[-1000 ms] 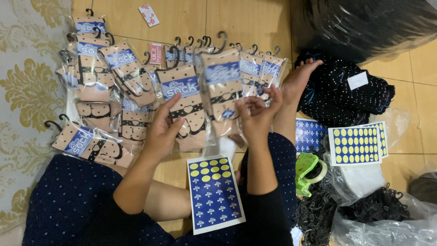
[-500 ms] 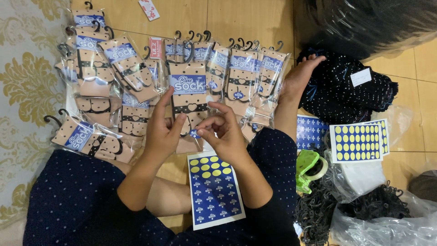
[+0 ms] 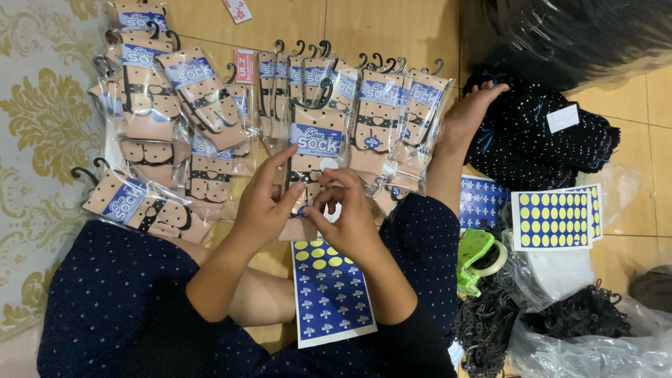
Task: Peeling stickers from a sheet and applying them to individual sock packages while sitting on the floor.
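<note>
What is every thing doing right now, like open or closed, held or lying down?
Left hand: pinching the sock packet.
Right hand: fingers on the packet's lower edge.
Sock packet: sealed, held over the row.
Other sock packets: sealed, lying overlapped on the floor.
Sticker sheet: flat on the lap, top rows peeled.
Second sticker sheet: lying flat, mostly peeled.
Tape dispenser: lying unused.

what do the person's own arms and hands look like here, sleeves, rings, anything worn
Both hands are bare: the left hand and right hand show no gloves, and no rings or watch can be seen. The forearms are uncovered too. Dark navy fabric with small pale dots covers the upper arms and body, ending in short sleeves near the elbows.
</note>
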